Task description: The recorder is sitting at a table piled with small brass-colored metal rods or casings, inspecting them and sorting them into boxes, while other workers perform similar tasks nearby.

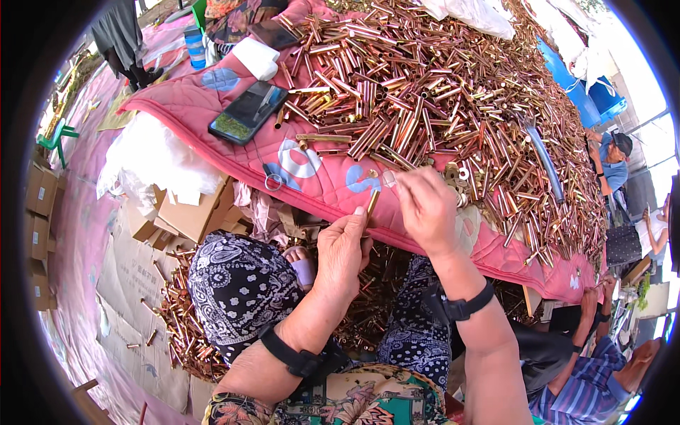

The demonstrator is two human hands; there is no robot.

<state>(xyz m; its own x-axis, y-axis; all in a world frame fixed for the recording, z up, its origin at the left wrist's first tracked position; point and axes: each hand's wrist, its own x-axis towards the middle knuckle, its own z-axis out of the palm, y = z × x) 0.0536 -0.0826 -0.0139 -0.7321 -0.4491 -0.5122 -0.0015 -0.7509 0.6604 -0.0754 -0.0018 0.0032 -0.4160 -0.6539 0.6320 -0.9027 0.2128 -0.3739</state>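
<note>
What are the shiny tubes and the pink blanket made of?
The tubes look like metal, polished and coppery-gold, because they catch bright glints. The pink blanket seems matte, quilted cloth, from its stitched lines; cotton or synthetic, I can't tell.

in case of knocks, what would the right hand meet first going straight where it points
Probably the near edge of the copper-coloured tube pile, up-left of the right hand; depth is unclear, so it might pass above.
</note>
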